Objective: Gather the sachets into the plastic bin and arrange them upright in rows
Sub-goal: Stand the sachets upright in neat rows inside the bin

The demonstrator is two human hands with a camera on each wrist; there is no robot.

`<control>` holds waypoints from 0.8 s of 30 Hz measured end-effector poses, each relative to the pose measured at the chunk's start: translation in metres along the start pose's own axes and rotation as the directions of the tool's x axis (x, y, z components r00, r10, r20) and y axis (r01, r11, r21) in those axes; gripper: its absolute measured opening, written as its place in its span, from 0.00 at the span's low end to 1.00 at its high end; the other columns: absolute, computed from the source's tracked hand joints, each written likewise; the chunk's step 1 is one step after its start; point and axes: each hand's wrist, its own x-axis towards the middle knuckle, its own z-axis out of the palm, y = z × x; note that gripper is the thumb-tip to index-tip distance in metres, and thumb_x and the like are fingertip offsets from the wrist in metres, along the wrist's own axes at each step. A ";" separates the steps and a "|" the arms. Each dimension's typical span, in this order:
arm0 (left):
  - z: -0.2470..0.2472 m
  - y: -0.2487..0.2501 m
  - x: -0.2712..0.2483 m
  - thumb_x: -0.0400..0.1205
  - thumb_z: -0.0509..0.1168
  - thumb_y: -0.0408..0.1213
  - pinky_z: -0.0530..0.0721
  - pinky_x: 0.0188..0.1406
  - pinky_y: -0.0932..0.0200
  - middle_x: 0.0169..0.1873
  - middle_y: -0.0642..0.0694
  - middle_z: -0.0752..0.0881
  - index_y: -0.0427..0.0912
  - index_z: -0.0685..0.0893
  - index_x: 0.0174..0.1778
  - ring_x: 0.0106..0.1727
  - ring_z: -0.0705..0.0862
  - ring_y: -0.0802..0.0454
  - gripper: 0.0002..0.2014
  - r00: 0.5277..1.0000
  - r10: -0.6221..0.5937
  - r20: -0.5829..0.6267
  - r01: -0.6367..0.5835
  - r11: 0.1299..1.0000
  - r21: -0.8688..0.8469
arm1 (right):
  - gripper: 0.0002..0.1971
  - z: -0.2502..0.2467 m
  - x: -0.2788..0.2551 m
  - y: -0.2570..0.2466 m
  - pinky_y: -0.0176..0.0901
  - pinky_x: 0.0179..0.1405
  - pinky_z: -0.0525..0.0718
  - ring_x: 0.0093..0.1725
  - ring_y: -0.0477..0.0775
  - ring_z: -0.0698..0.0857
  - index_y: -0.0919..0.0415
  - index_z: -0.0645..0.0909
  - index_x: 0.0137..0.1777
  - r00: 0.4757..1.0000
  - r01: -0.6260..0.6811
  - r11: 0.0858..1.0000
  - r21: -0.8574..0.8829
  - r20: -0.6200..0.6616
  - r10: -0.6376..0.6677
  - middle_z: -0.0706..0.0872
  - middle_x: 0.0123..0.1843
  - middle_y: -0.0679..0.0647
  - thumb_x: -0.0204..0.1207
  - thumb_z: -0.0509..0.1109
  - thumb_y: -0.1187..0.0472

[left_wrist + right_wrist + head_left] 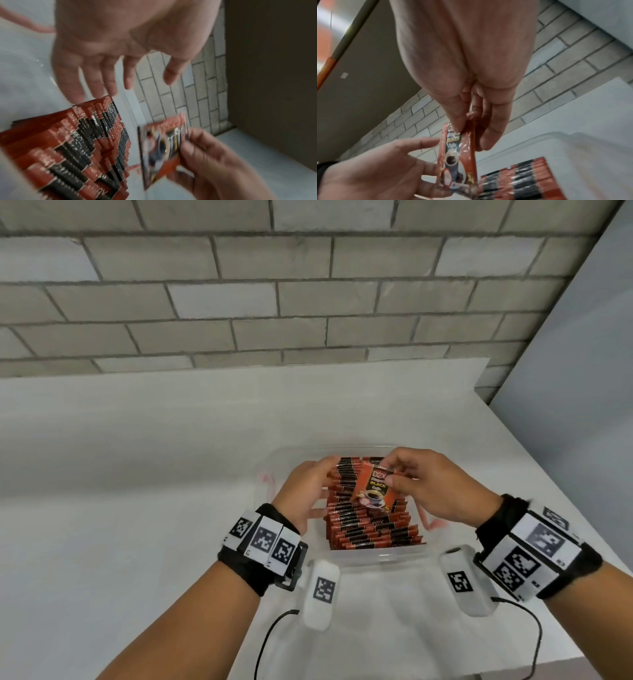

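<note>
Fingers of my right hand (435,487) are pinching one sachet (373,486) by its upper edge, thumb against forefinger, holding it upright above the plastic bin (376,556). Fingers of my left hand (306,491) are lying straight and slightly spread, gripping nothing, their tips resting at the left end of the rows of sachets (370,525). Nearest me, two wrist bands (263,541) with black-and-white markers are circling my forearms, with white camera units (322,590) and black cables hanging below. Both hands are partly covering the bin's far rows. Beyond, the white table (137,474) is meeting a grey brick wall (274,285).
</note>
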 end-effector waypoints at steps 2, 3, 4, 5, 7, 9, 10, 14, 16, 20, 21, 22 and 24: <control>-0.005 0.002 0.005 0.84 0.59 0.52 0.76 0.58 0.46 0.54 0.47 0.77 0.52 0.77 0.52 0.58 0.74 0.48 0.09 0.994 -0.102 -0.043 0.102 0.995 -0.002 | 0.07 -0.007 -0.010 0.009 0.61 0.46 0.87 0.39 0.55 0.88 0.49 0.80 0.45 0.998 -0.029 0.996 -0.080 0.051 0.033 0.89 0.38 0.48 0.81 0.66 0.63; -0.006 0.002 0.007 0.85 0.59 0.51 0.74 0.61 0.43 0.59 0.45 0.74 0.54 0.76 0.48 0.62 0.72 0.45 0.06 0.989 -0.140 -0.048 0.140 0.990 0.004 | 0.07 -0.009 -0.015 0.013 0.61 0.42 0.88 0.36 0.57 0.87 0.52 0.80 0.45 0.996 -0.048 0.993 -0.107 0.076 0.056 0.89 0.37 0.48 0.82 0.65 0.64; -0.007 0.001 0.011 0.86 0.58 0.49 0.73 0.65 0.39 0.65 0.43 0.72 0.54 0.74 0.45 0.67 0.70 0.40 0.06 0.983 -0.175 -0.048 0.176 0.984 0.008 | 0.06 -0.010 -0.019 0.017 0.59 0.41 0.87 0.35 0.58 0.87 0.53 0.80 0.46 0.993 -0.055 0.990 -0.130 0.099 0.068 0.89 0.36 0.48 0.82 0.65 0.65; -0.007 -0.001 0.015 0.86 0.57 0.48 0.71 0.68 0.34 0.71 0.40 0.69 0.53 0.72 0.47 0.72 0.67 0.34 0.05 0.975 -0.216 -0.042 0.217 0.976 0.004 | 0.06 -0.011 -0.023 0.020 0.55 0.42 0.87 0.36 0.56 0.87 0.54 0.80 0.47 0.990 -0.049 0.986 -0.162 0.122 0.069 0.89 0.36 0.48 0.82 0.65 0.65; -0.007 -0.004 0.022 0.85 0.58 0.49 0.66 0.71 0.27 0.78 0.34 0.61 0.51 0.71 0.61 0.77 0.61 0.25 0.12 0.959 -0.284 -0.012 0.284 0.959 -0.017 | 0.06 -0.011 -0.028 0.022 0.43 0.44 0.85 0.38 0.46 0.86 0.53 0.81 0.48 0.984 -0.003 0.968 -0.250 0.174 0.048 0.88 0.37 0.45 0.81 0.66 0.64; -0.006 -0.009 0.028 0.83 0.60 0.52 0.62 0.73 0.26 0.80 0.31 0.57 0.49 0.63 0.77 0.78 0.57 0.22 0.27 0.939 -0.342 0.020 0.343 0.937 -0.068 | 0.07 -0.010 -0.030 0.022 0.35 0.42 0.82 0.39 0.41 0.85 0.51 0.82 0.48 0.973 0.027 0.951 -0.307 0.227 0.046 0.88 0.39 0.44 0.82 0.65 0.63; -0.005 -0.010 0.030 0.82 0.60 0.52 0.61 0.73 0.26 0.80 0.30 0.56 0.47 0.59 0.80 0.78 0.56 0.21 0.32 0.933 -0.358 0.035 0.360 0.929 -0.088 | 0.07 -0.010 -0.030 0.021 0.35 0.42 0.81 0.38 0.42 0.85 0.49 0.81 0.47 0.968 0.031 0.947 -0.320 0.244 0.051 0.88 0.40 0.45 0.82 0.65 0.63; -0.003 -0.014 0.033 0.81 0.61 0.51 0.70 0.62 0.29 0.79 0.32 0.58 0.46 0.56 0.80 0.75 0.64 0.21 0.34 0.927 -0.369 0.070 0.376 0.917 -0.138 | 0.12 -0.002 -0.029 0.020 0.28 0.37 0.77 0.38 0.42 0.83 0.44 0.76 0.41 0.949 0.052 0.910 -0.411 0.303 0.083 0.83 0.36 0.40 0.82 0.63 0.63; -0.003 -0.014 0.033 0.81 0.62 0.51 0.72 0.52 0.33 0.77 0.33 0.61 0.46 0.57 0.80 0.72 0.68 0.22 0.34 0.924 -0.376 0.069 0.382 0.914 -0.135 | 0.08 0.004 -0.030 0.018 0.26 0.36 0.73 0.36 0.40 0.80 0.49 0.79 0.44 0.945 0.069 0.894 -0.443 0.317 0.085 0.80 0.36 0.39 0.82 0.63 0.62; -0.003 -0.016 0.034 0.80 0.63 0.52 0.72 0.50 0.36 0.69 0.34 0.68 0.42 0.57 0.79 0.71 0.71 0.25 0.35 0.915 -0.395 0.078 0.402 0.908 -0.120 | 0.10 0.007 -0.030 0.014 0.29 0.45 0.74 0.43 0.44 0.80 0.60 0.87 0.50 0.945 0.108 0.882 -0.459 0.324 0.054 0.80 0.42 0.45 0.82 0.63 0.62; -0.004 -0.016 0.035 0.80 0.63 0.51 0.73 0.49 0.36 0.70 0.34 0.68 0.43 0.58 0.78 0.70 0.72 0.25 0.34 0.916 -0.394 0.079 0.401 0.909 -0.116 | 0.10 0.006 -0.029 0.013 0.29 0.46 0.74 0.44 0.44 0.79 0.60 0.88 0.51 0.942 0.120 0.870 -0.478 0.331 0.052 0.78 0.40 0.44 0.82 0.64 0.62; -0.004 -0.016 0.035 0.80 0.63 0.51 0.74 0.47 0.36 0.71 0.34 0.69 0.43 0.60 0.77 0.69 0.73 0.25 0.32 0.917 -0.392 0.078 0.399 0.910 -0.113 | 0.11 0.005 -0.027 0.011 0.29 0.44 0.74 0.44 0.45 0.80 0.59 0.89 0.51 0.938 0.129 0.856 -0.501 0.341 0.058 0.77 0.40 0.43 0.81 0.64 0.63; -0.004 -0.016 0.036 0.80 0.63 0.51 0.77 0.41 0.37 0.71 0.32 0.70 0.45 0.63 0.71 0.66 0.76 0.26 0.27 0.918 -0.389 0.077 0.396 0.911 -0.113 | 0.11 0.004 -0.024 0.010 0.27 0.39 0.73 0.45 0.45 0.81 0.55 0.88 0.54 0.929 0.117 0.828 -0.548 0.355 0.103 0.79 0.42 0.42 0.80 0.64 0.63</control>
